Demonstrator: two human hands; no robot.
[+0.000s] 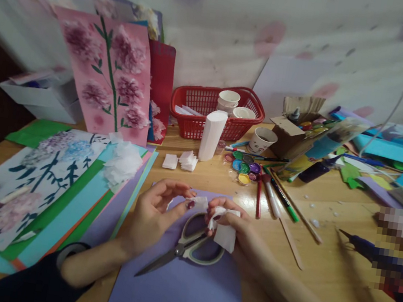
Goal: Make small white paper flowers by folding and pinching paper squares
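My left hand (154, 214) pinches a small piece of white tissue paper (199, 202) between thumb and fingers. Beside it, my right hand (236, 224) is closed on a crumpled white tissue square (225, 236) that hangs below the fingers. Both hands hover over a purple sheet of paper (179, 299). On that sheet, under the hands, lie scissors (179, 249) with pale handles, blades toward the lower left. Two small stacks of white tissue squares (188, 160) rest behind the hands, near a white paper roll (211, 136) standing upright.
A red basket (192, 125) with paper cups stands at the back. Paint pots (245, 167), brushes and pens lie to the right, with a glue gun (365, 246) farther right. On the left are coloured sheets, a tissue heap (122, 163) and a pink flower picture (85, 68).
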